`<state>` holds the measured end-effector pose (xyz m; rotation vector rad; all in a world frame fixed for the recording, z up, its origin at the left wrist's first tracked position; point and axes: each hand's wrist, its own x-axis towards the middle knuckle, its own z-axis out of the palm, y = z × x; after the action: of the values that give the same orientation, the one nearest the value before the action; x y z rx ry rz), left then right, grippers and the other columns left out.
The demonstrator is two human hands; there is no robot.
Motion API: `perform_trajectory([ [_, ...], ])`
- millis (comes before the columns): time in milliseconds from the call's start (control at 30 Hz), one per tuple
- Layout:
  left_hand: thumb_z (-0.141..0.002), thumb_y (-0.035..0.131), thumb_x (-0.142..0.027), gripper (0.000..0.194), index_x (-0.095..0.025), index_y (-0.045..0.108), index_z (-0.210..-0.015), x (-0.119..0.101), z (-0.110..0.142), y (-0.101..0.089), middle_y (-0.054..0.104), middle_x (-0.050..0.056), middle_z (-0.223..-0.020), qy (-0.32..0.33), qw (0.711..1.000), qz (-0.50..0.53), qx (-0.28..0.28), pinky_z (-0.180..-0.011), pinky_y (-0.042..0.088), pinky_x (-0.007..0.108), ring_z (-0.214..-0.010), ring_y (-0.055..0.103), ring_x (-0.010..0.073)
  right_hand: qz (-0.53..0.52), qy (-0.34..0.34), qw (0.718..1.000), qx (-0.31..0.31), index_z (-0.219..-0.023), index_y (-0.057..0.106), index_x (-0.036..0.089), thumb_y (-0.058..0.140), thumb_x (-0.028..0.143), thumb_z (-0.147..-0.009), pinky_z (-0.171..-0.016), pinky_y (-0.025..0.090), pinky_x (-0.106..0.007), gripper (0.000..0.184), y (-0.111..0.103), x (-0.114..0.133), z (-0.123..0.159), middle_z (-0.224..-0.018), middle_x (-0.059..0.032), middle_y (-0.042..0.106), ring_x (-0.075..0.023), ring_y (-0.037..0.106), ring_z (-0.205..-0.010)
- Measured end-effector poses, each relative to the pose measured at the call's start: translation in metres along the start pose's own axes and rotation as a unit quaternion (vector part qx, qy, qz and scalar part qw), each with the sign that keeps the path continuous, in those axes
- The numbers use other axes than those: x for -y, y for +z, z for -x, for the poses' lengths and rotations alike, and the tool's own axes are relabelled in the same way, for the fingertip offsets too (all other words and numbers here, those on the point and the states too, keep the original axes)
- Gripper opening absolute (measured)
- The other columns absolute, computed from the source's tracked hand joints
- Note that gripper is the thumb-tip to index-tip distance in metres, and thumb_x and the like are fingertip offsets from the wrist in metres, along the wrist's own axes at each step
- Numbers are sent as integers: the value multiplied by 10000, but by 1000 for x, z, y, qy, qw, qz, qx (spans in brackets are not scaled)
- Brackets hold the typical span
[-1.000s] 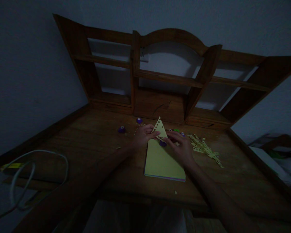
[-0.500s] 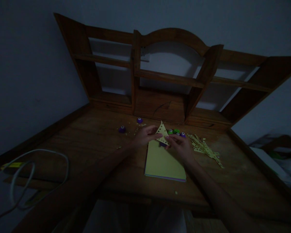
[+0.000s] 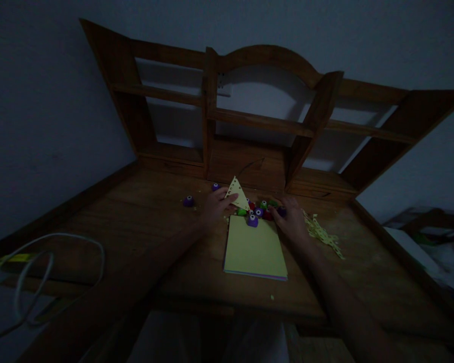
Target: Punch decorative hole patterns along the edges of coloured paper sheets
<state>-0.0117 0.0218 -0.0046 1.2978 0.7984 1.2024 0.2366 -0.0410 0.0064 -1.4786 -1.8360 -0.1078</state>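
Observation:
My left hand [image 3: 215,207] pinches a folded yellow paper triangle [image 3: 236,195] with small shapes punched along its edges. My right hand [image 3: 293,219] is lowered to the desk with thumb and fingers around a purple craft punch [image 3: 282,211]. Beside it stand several more small craft punches, among them a green punch [image 3: 264,204] and a dark red punch [image 3: 268,214]. Another purple punch [image 3: 252,221] rests at the top edge of a yellow paper stack [image 3: 253,249]. To the left lie two more, a purple punch [image 3: 188,201] and a farther purple punch [image 3: 215,187].
Punched yellow paper strips [image 3: 321,233] lie in a heap on the right of the wooden desk [image 3: 155,217]. Small paper bits are scattered about. A wooden shelf unit [image 3: 249,118] rises at the back. A white cable [image 3: 75,236] loops at the left edge.
My right hand has let go of the paper triangle and moved right to the punches. My left hand has carried the triangle slightly left and up, uncovering the punches behind it.

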Motion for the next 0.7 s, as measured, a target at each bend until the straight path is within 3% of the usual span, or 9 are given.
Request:
perform_trajectory([
  [200, -750, 703, -415, 369, -165, 642, -1014, -4, 5, 2, 681, 57, -935, 12, 1000, -5, 22, -625, 555, 267, -762, 660, 174, 7, -18, 998, 52, -1142, 624, 201, 471, 300, -912, -911, 424, -396, 294, 14, -5, -5, -1077, -103, 655, -260, 554, -1043],
  [367, -783, 665, -470, 380, -148, 671, -985, -3, 6, 4, 688, 75, -939, 17, 999, 17, 46, -650, 550, 272, -790, 657, 182, 48, -48, 989, 128, -1021, 695, 188, 575, 265, -844, -864, 428, -339, 227, 16, -12, -33, -1025, -107, 694, -236, 602, -968],
  [533, -752, 692, -491, 392, -128, 700, -899, -1, 5, 3, 701, 78, -892, 21, 1000, 11, 20, -641, 531, 255, -747, 651, 172, 131, 29, 957, 256, -773, 732, 171, 624, 270, -784, -591, 407, -253, 147, 21, -14, -61, -758, -93, 721, -191, 636, -668],
  [700, -747, 700, -476, 398, -118, 686, -920, 1, 3, 2, 689, 61, -849, 20, 1000, 12, 14, -607, 513, 235, -703, 635, 153, 145, 27, 948, 283, -753, 722, 148, 653, 245, -754, -566, 379, -233, 119, 21, -5, -69, -764, -110, 724, -186, 653, -672],
])
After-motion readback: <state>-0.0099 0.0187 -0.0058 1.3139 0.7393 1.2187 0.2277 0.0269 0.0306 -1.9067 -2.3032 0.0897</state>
